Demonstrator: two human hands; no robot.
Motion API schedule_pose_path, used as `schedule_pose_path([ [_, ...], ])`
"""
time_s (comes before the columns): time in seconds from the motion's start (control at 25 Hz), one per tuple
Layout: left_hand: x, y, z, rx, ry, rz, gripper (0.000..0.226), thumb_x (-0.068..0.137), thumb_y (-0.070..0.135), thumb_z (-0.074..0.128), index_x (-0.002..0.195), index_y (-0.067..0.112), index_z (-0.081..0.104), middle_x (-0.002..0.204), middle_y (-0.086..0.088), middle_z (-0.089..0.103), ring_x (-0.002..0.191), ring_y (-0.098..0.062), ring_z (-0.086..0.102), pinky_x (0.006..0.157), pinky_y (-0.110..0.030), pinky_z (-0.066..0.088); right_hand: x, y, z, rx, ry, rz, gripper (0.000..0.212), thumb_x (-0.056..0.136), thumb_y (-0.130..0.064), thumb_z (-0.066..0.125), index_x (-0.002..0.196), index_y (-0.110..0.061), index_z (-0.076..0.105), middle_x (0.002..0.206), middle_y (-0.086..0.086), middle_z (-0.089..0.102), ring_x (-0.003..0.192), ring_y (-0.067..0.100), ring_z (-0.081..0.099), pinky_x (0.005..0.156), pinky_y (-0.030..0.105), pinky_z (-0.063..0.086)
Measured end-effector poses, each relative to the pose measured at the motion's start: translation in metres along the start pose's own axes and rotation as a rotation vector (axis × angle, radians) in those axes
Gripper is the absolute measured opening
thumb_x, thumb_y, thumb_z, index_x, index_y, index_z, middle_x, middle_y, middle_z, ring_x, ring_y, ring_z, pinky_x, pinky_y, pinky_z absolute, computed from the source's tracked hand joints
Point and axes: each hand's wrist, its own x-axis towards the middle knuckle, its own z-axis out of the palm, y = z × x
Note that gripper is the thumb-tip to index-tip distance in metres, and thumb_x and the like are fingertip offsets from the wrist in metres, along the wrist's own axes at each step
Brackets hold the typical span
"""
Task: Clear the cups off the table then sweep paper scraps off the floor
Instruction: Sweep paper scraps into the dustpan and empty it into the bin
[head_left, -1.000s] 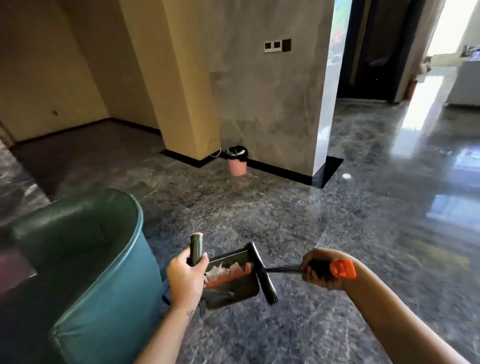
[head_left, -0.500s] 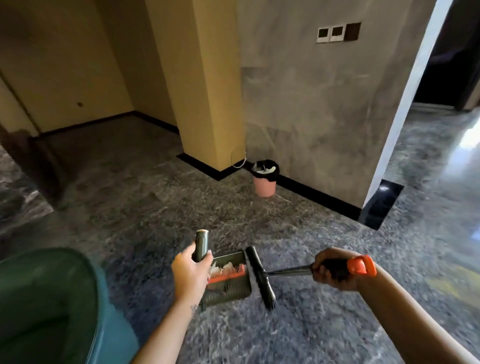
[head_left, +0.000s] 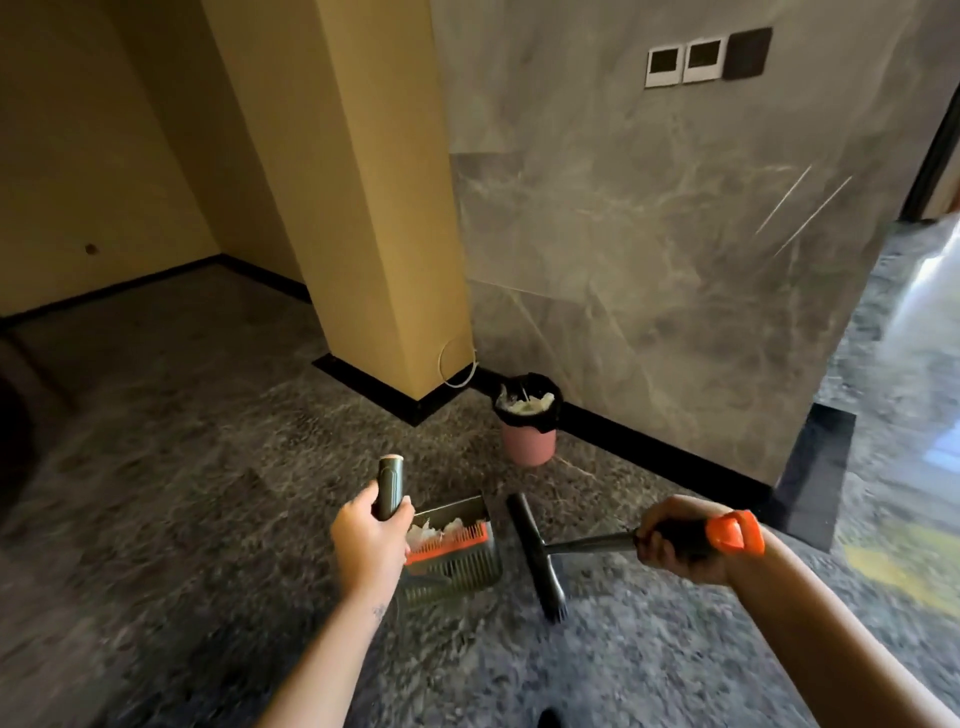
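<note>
While the fingers (head_left: 401, 512) of the left hand (head_left: 371, 540) are clenched round the upright dustpan handle (head_left: 389, 486), the dustpan (head_left: 460, 558) hangs below it. The paper scraps (head_left: 434, 530) lie white inside it, behind the orange comb (head_left: 449, 541). The fingers (head_left: 657, 552) of the right hand (head_left: 675, 540) grasp the black grip of the brush (head_left: 582, 544), just ahead of its orange end cap (head_left: 735, 532). The brush head (head_left: 535, 558) hangs apart from the pan mouth.

Within the last second, three changes are noted:
- The brush head, previously against the pan mouth, has drawn away from it.
- The pink bin (head_left: 527, 441), lined black and already holding white waste, has come nearer, ahead of both hands.
- The teal chair has left the view.

Judgement: this load is swept up, and emptying the dustpan into the bin remains. No cups or table are in view.
</note>
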Motion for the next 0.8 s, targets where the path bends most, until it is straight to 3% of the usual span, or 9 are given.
schedule_pose_path([
  [0.16, 0.149, 0.004, 0.073, 0.001, -0.028, -0.024, 0.014, 0.084, 0.006, 0.067, 0.073, 0.004, 0.059, 0.048, -0.009, 0.051, 0.028, -0.009, 0.044, 0.03, -0.024, 0.039, 0.075, -0.14, 0.018, 0.009, 0.032, 0.001, 0.033, 0.096, -0.007, 0.029, 0.069, 0.001, 0.044, 0.046, 0.01, 0.045, 0.024, 0.01, 0.046, 0.025, 0.012, 0.034],
  [0.4, 0.335, 0.02, 0.125, 0.012, -0.125, 0.025, 0.019, 0.085, 0.008, 0.066, 0.069, 0.012, 0.057, 0.049, -0.01, 0.053, 0.032, -0.014, 0.048, 0.033, -0.029, 0.041, 0.13, -0.29, 0.062, 0.014, 0.13, -0.097, 0.033, 0.096, -0.007, 0.029, 0.068, -0.001, 0.044, 0.042, 0.009, 0.044, 0.023, 0.008, 0.044, 0.024, 0.011, 0.034],
  [0.68, 0.536, 0.026, 0.165, -0.017, -0.386, 0.256, 0.015, 0.085, 0.004, 0.065, 0.09, 0.017, 0.059, 0.051, -0.01, 0.053, 0.03, -0.009, 0.044, 0.032, -0.023, 0.038, 0.219, -0.364, 0.128, 0.059, 0.314, -0.352, 0.021, 0.092, -0.004, 0.04, 0.072, -0.004, 0.047, 0.045, 0.004, 0.048, 0.028, 0.007, 0.045, 0.028, 0.01, 0.034],
  [0.8, 0.613, 0.025, 0.181, 0.043, -0.499, 0.428, 0.016, 0.082, 0.004, 0.069, 0.097, 0.009, 0.067, 0.054, -0.002, 0.055, 0.042, -0.013, 0.048, 0.044, -0.032, 0.044, 0.273, -0.362, 0.163, 0.159, 0.31, -0.496, 0.023, 0.09, 0.012, 0.033, 0.084, -0.005, 0.046, 0.045, 0.009, 0.045, 0.026, 0.01, 0.042, 0.024, 0.013, 0.031],
])
